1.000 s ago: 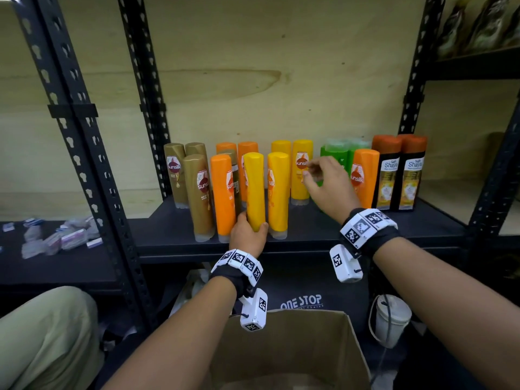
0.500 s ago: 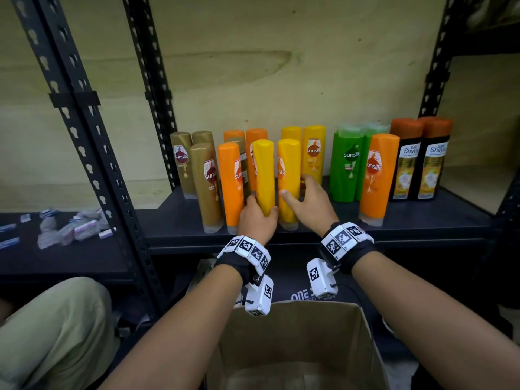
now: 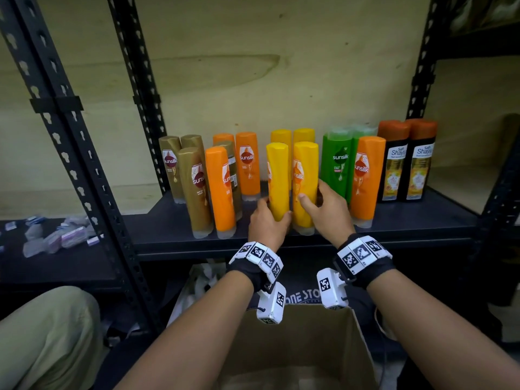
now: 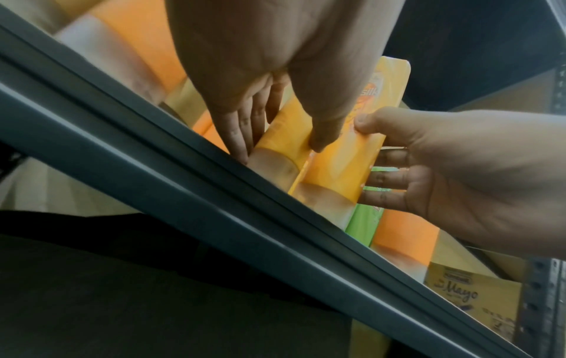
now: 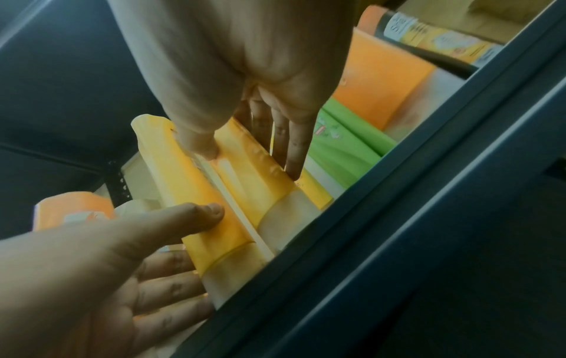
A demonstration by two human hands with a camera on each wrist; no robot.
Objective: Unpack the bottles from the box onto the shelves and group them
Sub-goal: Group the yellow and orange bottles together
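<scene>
Left hand grip wraps left yellow bottle; right hand grip wraps right yellow bottle.

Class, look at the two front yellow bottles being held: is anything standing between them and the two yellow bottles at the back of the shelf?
Nothing visible does. The left hand grips the left front yellow bottle, the right hand grips the right front yellow bottle, and the back yellow bottles stand directly behind them. The green bottle stands off to the right side.

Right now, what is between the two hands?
Two yellow bottles, side by side, left hand gripping one, right hand the other; clearest in the head view.
</scene>
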